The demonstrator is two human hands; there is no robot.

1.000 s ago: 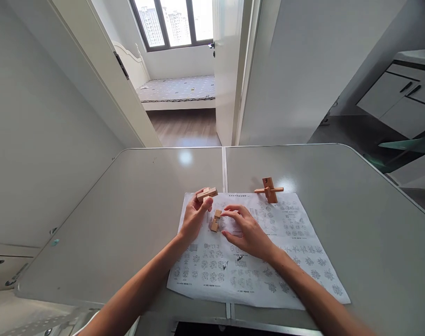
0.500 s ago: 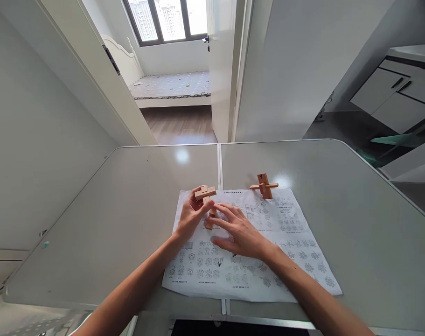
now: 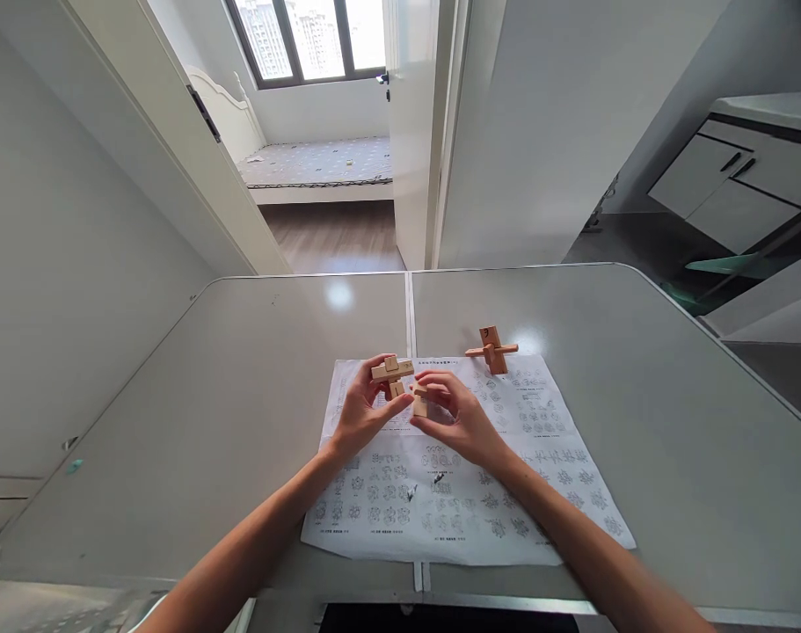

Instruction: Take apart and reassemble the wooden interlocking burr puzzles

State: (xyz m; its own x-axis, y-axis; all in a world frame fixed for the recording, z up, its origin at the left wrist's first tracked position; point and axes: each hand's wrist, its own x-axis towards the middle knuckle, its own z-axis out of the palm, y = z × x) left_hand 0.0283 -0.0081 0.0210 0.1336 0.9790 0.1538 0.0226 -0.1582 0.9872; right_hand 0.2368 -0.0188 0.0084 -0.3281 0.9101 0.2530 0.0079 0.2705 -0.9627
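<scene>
One wooden block (image 3: pixel 419 404) sits pinched in the right hand (image 3: pixel 459 417).

Mid-frame: 1 left hand (image 3: pixel 362 411), 1 right hand (image 3: pixel 464 420), 1 block cluster (image 3: pixel 392 371), 1 wood block (image 3: pixel 419 406), 1 wooden cross (image 3: pixel 493 352), 1 printed sheet (image 3: pixel 466 527). Top: 1 bed (image 3: pixel 321 162), 1 window (image 3: pixel 308 40).

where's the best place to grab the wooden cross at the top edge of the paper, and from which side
I'd pinch the wooden cross by the upper end of its broad plank, coming from above. That end sticks out clear of the thin bar, which juts out left and right, so a sideways approach would likely bump the bar first.
</scene>
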